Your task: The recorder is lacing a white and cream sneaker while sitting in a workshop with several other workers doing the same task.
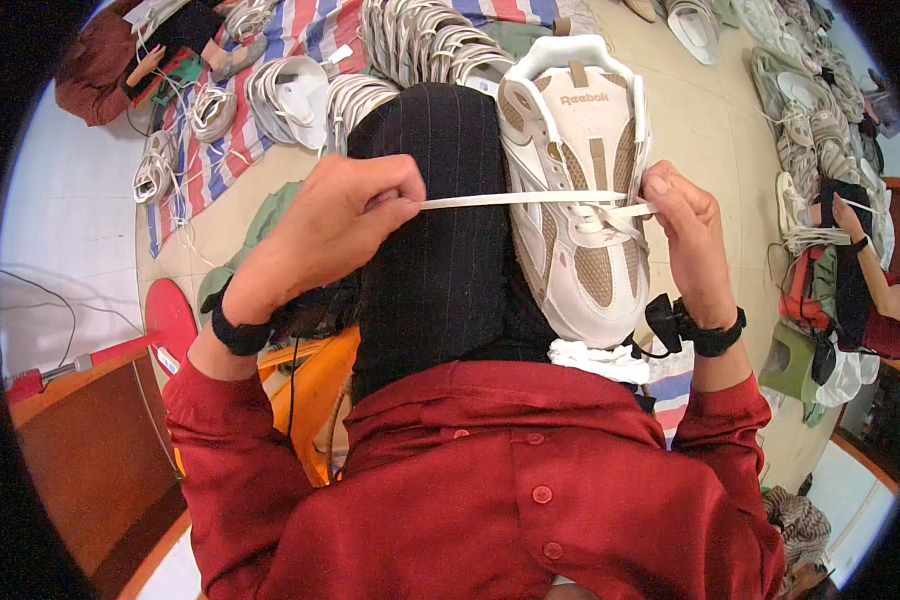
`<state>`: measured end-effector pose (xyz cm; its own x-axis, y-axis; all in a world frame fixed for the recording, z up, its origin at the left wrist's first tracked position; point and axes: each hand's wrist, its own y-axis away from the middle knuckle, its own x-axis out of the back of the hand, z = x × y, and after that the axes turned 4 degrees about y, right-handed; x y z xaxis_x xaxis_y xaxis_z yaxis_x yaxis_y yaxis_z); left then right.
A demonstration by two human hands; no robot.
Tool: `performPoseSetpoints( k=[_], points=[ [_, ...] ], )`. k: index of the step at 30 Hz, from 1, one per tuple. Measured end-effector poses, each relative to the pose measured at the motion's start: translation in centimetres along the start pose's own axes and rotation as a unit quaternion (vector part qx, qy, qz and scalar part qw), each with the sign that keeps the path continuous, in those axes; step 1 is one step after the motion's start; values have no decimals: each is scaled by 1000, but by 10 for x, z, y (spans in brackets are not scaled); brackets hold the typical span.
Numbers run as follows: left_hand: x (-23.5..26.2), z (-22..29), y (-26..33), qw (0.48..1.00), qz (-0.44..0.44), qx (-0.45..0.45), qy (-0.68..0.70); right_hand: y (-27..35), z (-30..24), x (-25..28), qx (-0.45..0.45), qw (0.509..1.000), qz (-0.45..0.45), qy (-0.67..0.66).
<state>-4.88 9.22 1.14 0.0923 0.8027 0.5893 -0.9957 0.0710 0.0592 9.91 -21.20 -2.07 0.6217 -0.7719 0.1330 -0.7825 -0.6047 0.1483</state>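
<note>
A white and beige sneaker lies on my lap, on my black trousers, toe toward me. My left hand pinches one end of a flat white lace and pulls it taut to the left. On the sneaker's right side, my right hand holds the other end of the lace at the eyelets. Both wrists wear black bands.
Rows of similar sneakers lie on a striped sheet and on the floor ahead. More shoes lie at the right, where another person's arm shows. An orange stool and a red paddle-shaped object stand at my left.
</note>
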Motion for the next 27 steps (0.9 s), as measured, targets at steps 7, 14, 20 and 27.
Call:
performPoseSetpoints(
  k=[7,14,20,27],
  points=[
    [34,-18,37,992,5,90,-83,4,0,-14,76,992,26,97],
    [27,-27,34,993,23,108,-50,3,7,-2,15,1000,-5,-16],
    [25,-23,18,989,76,13,-130,12,11,-3,33,999,2,34],
    [-5,10,1,969,192,-38,-151,23,-5,-18,201,947,16,249]
  ],
)
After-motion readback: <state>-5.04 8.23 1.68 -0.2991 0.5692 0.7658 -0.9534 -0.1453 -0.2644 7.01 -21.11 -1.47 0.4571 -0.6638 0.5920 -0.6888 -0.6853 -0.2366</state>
